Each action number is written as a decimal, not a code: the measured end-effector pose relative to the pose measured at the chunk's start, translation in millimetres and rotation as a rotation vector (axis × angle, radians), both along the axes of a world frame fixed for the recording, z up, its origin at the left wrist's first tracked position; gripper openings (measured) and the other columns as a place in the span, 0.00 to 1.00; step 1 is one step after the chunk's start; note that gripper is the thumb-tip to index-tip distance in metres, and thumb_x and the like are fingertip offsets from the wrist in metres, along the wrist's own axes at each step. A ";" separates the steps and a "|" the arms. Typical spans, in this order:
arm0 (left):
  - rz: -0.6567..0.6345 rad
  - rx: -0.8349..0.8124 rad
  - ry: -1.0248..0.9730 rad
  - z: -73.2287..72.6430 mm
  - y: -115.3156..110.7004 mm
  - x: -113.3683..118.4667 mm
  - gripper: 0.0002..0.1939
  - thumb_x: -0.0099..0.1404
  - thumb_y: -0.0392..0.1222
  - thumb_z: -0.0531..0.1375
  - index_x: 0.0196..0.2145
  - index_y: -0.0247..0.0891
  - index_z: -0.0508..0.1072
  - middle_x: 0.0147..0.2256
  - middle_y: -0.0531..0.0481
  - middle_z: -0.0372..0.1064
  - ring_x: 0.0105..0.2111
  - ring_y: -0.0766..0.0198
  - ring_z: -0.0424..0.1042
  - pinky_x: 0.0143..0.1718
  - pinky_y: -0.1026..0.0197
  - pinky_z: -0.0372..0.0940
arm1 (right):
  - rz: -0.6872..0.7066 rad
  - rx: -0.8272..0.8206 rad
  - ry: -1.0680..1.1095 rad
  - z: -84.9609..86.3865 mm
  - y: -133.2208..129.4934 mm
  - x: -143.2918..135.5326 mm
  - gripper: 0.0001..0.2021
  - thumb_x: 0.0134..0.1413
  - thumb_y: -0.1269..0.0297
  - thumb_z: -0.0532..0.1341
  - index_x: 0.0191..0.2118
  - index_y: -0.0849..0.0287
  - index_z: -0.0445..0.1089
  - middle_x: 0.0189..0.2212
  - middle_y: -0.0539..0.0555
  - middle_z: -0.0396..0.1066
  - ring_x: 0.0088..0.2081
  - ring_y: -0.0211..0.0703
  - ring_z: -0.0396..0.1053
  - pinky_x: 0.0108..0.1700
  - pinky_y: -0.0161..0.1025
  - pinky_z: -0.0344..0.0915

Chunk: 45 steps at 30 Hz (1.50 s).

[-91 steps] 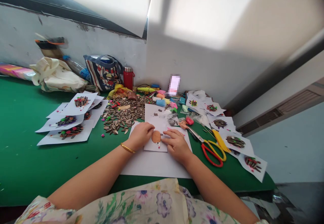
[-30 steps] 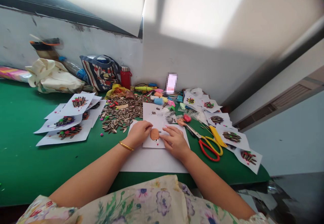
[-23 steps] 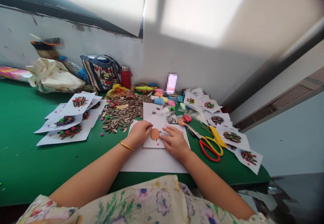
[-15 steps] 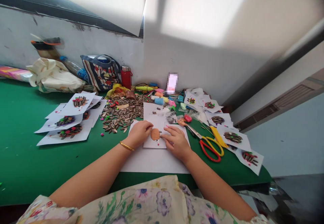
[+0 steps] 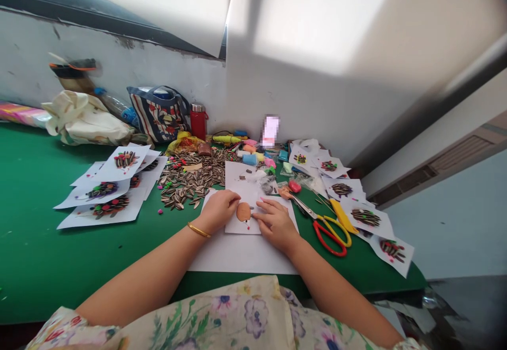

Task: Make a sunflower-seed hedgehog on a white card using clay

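Note:
On a small white card [image 5: 237, 226] lies a flat brown clay patch [image 5: 243, 211], with a pointed snout drawn below it and a small red dot at the tip. A dark sunflower seed [image 5: 252, 208] sits at the patch's right edge. My left hand [image 5: 217, 211], with a gold bangle at its wrist, rests at the card's left side. Its fingers are curled together beside the clay, and whatever they may hold is hidden. Lying over the card's right side, my right hand [image 5: 278, 224] has its fingers stretched and apart, fingertips close to the seed and clay.
Loose sunflower seeds [image 5: 198, 178] are heaped at left behind my hands. Scissors [image 5: 322, 223] with red and yellow handles lie at right. Finished seed pictures are stacked at left [image 5: 119, 181] and right [image 5: 364, 215]. A red bottle [image 5: 198, 120] and coloured clay [image 5: 249, 159] stand behind.
The whole view has shifted very slightly. Both hands, the card and the clay stay in nearly the same places.

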<state>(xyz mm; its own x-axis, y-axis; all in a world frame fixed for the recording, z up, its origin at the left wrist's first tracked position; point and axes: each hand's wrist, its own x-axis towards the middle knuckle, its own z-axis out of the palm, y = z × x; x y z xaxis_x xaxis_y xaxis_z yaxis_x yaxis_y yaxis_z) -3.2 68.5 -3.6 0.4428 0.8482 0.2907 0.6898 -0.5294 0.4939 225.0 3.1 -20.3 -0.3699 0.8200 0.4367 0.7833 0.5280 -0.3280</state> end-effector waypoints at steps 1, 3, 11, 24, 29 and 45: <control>-0.001 0.001 -0.003 -0.3 0.2 -0.2 0.13 0.66 0.38 0.54 0.41 0.38 0.78 0.40 0.46 0.77 0.42 0.57 0.73 0.46 0.56 0.65 | -0.004 -0.008 0.000 0.2 -0.1 -0.2 0.15 0.55 0.70 0.60 0.45 0.48 0.78 0.55 0.51 0.70 0.59 0.52 0.60 0.59 0.53 0.57; -0.004 0.003 -0.008 -1.1 0.6 -0.5 0.13 0.66 0.38 0.54 0.41 0.38 0.78 0.40 0.46 0.77 0.42 0.57 0.73 0.46 0.56 0.65 | -0.027 -0.020 0.008 1.2 0.0 -0.4 0.16 0.56 0.70 0.58 0.47 0.49 0.77 0.55 0.52 0.70 0.59 0.51 0.60 0.60 0.52 0.57; -0.001 0.012 -0.017 -2.0 0.4 -0.6 0.12 0.66 0.37 0.54 0.40 0.39 0.78 0.39 0.46 0.77 0.42 0.57 0.73 0.45 0.56 0.65 | -0.094 -0.083 -0.098 4.7 0.8 -6.6 0.18 0.59 0.65 0.57 0.54 0.47 0.72 0.63 0.53 0.60 0.64 0.55 0.52 0.61 0.56 0.52; -0.003 0.014 -0.008 -1.0 0.0 -0.4 0.12 0.66 0.38 0.54 0.40 0.38 0.78 0.39 0.46 0.77 0.41 0.57 0.73 0.45 0.57 0.65 | -0.112 -0.111 -0.152 3.1 2.8 -8.1 0.18 0.61 0.64 0.55 0.56 0.45 0.70 0.64 0.52 0.58 0.65 0.55 0.51 0.59 0.56 0.53; -0.003 0.010 -0.022 -1.3 -0.2 -0.7 0.12 0.66 0.38 0.55 0.41 0.38 0.78 0.40 0.46 0.77 0.42 0.57 0.73 0.45 0.56 0.65 | -0.129 -0.114 -0.133 3.0 3.1 -7.5 0.20 0.62 0.64 0.54 0.59 0.46 0.66 0.65 0.52 0.56 0.65 0.54 0.50 0.60 0.56 0.53; 0.006 -0.008 -0.021 -2.0 0.7 -0.3 0.12 0.66 0.38 0.55 0.40 0.39 0.78 0.39 0.46 0.77 0.42 0.57 0.73 0.46 0.56 0.65 | -0.147 -0.108 -0.136 1.7 3.8 -7.4 0.17 0.62 0.64 0.55 0.53 0.44 0.72 0.65 0.51 0.57 0.66 0.56 0.50 0.60 0.57 0.53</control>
